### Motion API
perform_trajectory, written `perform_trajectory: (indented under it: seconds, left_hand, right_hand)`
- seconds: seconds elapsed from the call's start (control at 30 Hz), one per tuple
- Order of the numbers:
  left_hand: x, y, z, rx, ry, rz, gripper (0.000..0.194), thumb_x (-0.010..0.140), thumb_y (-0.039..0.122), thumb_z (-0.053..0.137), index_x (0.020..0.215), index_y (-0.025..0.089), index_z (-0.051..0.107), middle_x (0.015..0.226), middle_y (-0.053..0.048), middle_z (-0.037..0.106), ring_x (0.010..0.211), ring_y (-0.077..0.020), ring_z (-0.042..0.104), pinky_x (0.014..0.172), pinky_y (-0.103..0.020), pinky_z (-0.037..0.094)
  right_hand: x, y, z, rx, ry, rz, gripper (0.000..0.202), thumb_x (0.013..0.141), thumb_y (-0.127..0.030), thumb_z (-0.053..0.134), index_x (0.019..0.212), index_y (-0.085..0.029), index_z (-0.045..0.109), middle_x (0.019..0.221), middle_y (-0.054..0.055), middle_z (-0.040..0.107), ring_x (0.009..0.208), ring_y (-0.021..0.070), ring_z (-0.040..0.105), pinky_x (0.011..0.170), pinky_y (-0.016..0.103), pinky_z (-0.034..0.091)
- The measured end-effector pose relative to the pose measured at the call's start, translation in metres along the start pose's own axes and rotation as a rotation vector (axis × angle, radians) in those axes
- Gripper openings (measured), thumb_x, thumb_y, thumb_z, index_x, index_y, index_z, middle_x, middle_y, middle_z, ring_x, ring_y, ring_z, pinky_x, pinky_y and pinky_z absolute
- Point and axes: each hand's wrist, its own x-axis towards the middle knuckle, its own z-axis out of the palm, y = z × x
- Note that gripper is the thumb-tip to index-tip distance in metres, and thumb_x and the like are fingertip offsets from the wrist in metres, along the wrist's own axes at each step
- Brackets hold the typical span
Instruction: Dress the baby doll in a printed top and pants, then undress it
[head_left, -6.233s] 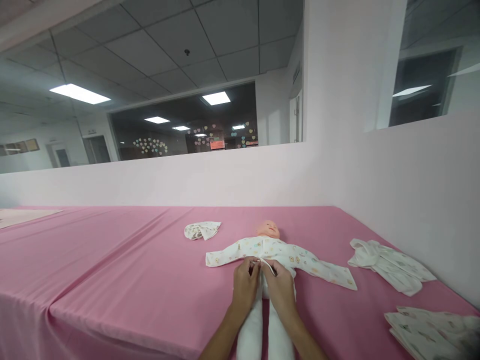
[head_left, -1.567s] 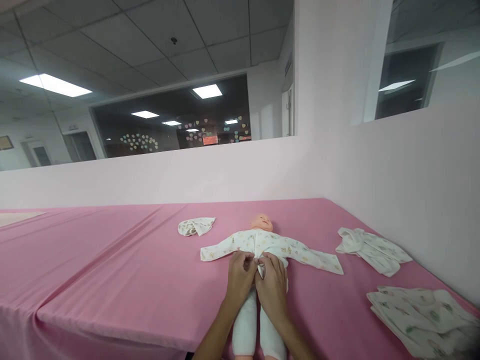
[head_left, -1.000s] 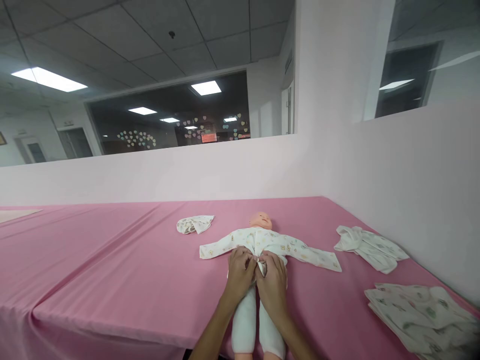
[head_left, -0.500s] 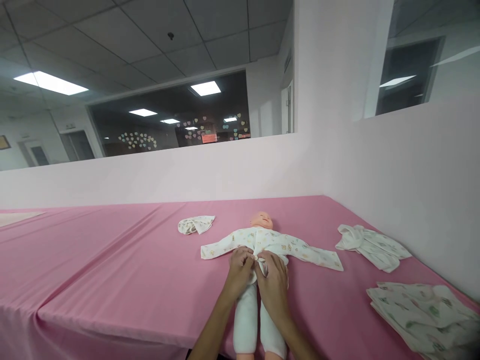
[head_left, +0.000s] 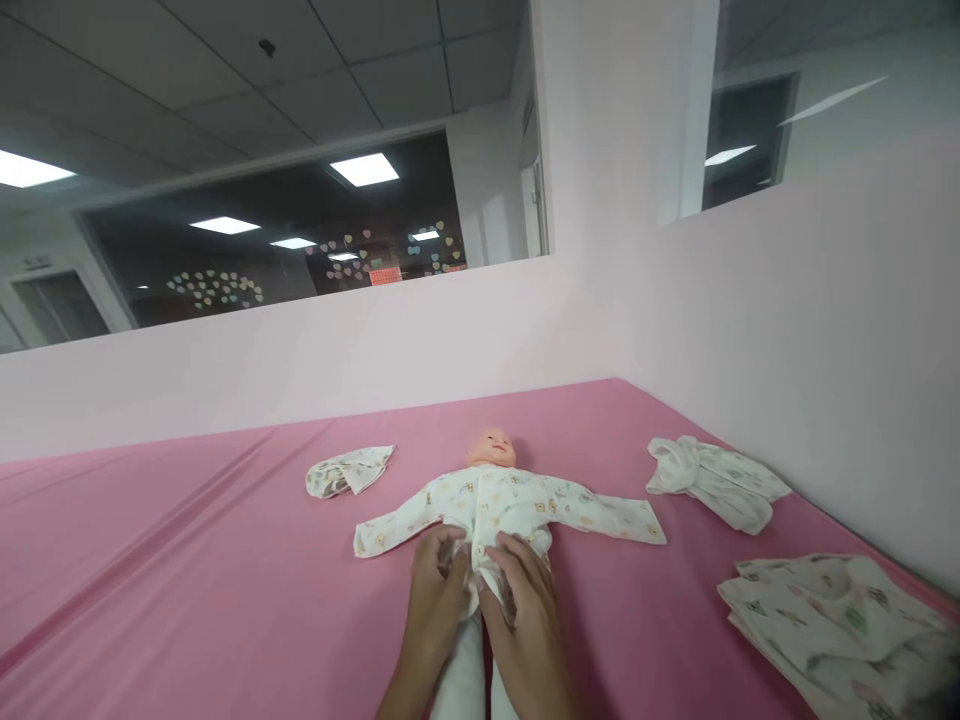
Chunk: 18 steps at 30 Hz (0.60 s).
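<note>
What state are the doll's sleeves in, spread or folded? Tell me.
Spread: both printed sleeves of the doll reach outward, one to each side, on the pink cloth.

The doll's legs (head_left: 460, 680) (white-clad) are cut off.

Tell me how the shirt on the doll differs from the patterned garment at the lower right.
The shirt is on the doll, sleeves spread to both sides; the patterned garment lies folded in layers. The left hand and right hand are at the shirt's lower front, while neither is at the patterned garment. Both are whitish with small printed figures.
</note>
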Motion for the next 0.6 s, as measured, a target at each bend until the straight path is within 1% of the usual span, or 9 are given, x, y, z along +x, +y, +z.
perform_trajectory:
  seconds: [0.07,0.13,0.23,0.33,0.4,0.47,0.5,0.53,0.6]
  left_hand:
    - [0.002,-0.006,-0.002,-0.035,0.009,-0.179,0.053,0.08,0.053,0.061,0.121,0.019,0.056,0.12,-0.013,0.062,0.093,-0.023,0.064,0.069,-0.031,0.054]
    - [0.004,-0.008,-0.007,-0.079,0.005,-0.337,0.06,0.078,0.053,0.064,0.128,0.023,0.051,0.127,-0.013,0.059,0.099,-0.0253,0.064,0.069,-0.032,0.055]
    - [0.011,0.0,-0.019,-0.16,-0.055,-0.498,0.055,0.079,0.051,0.066,0.128,0.028,0.054,0.135,-0.009,0.057,0.113,-0.0267,0.06,0.082,-0.035,0.055]
    - [0.024,0.012,-0.03,-0.208,-0.146,-0.577,0.049,0.08,0.051,0.066,0.122,0.027,0.06,0.137,-0.007,0.056,0.122,-0.0261,0.055,0.097,-0.037,0.049]
    - [0.037,0.017,-0.033,-0.232,-0.235,-0.581,0.048,0.081,0.053,0.065,0.12,0.025,0.062,0.135,-0.007,0.059,0.123,-0.0265,0.056,0.101,-0.039,0.046]
    - [0.048,0.018,-0.032,-0.255,-0.325,-0.574,0.049,0.081,0.054,0.064,0.118,0.022,0.064,0.128,-0.009,0.063,0.117,-0.0276,0.059,0.1,-0.04,0.047]
    - [0.052,0.017,-0.031,-0.265,-0.346,-0.578,0.049,0.082,0.055,0.063,0.117,0.021,0.064,0.125,-0.01,0.065,0.114,-0.0278,0.061,0.098,-0.04,0.048]
    - [0.055,0.016,-0.029,-0.27,-0.344,-0.583,0.049,0.082,0.055,0.062,0.117,0.021,0.064,0.124,-0.01,0.066,0.112,-0.0277,0.063,0.097,-0.04,0.049]
    - [0.057,0.011,-0.026,-0.264,-0.292,-0.595,0.049,0.081,0.055,0.063,0.116,0.021,0.064,0.125,-0.01,0.065,0.114,-0.0281,0.062,0.098,-0.04,0.049]
  right_hand:
    - [0.0,0.004,-0.013,0.123,-0.001,0.123,0.041,0.085,-0.043,0.059,0.122,-0.026,0.062,0.141,0.007,0.049,0.132,0.0285,0.043,0.108,0.044,0.04]
    - [0.006,0.011,-0.031,0.255,-0.004,0.255,0.047,0.081,-0.05,0.063,0.121,-0.024,0.062,0.138,0.008,0.052,0.13,0.0291,0.046,0.107,0.042,0.042]
    - [0.027,0.027,-0.06,0.438,-0.098,0.457,0.044,0.081,-0.053,0.063,0.11,-0.02,0.067,0.119,0.011,0.065,0.113,0.0292,0.059,0.097,0.041,0.048]
    - [0.053,0.041,-0.078,0.623,-0.165,0.585,0.036,0.08,-0.049,0.066,0.098,-0.018,0.07,0.104,0.01,0.07,0.1,0.027,0.065,0.091,0.04,0.051]
    - [0.069,0.046,-0.079,0.742,-0.164,0.635,0.031,0.079,-0.043,0.067,0.096,-0.017,0.07,0.102,0.009,0.071,0.098,0.0253,0.066,0.087,0.037,0.053]
    - [0.081,0.048,-0.072,0.804,-0.175,0.705,0.03,0.079,-0.041,0.066,0.097,-0.017,0.07,0.099,0.01,0.071,0.095,0.0247,0.067,0.08,0.035,0.054]
    - [0.085,0.049,-0.067,0.808,-0.179,0.744,0.031,0.079,-0.042,0.065,0.096,-0.017,0.07,0.097,0.01,0.071,0.091,0.0247,0.068,0.076,0.034,0.055]
    - [0.087,0.05,-0.061,0.794,-0.18,0.766,0.032,0.079,-0.044,0.065,0.095,-0.017,0.07,0.094,0.01,0.072,0.088,0.0245,0.068,0.072,0.034,0.055]
    - [0.088,0.053,-0.05,0.683,-0.106,0.687,0.034,0.079,-0.047,0.064,0.093,-0.018,0.071,0.086,0.01,0.072,0.077,0.0236,0.069,0.065,0.033,0.055]
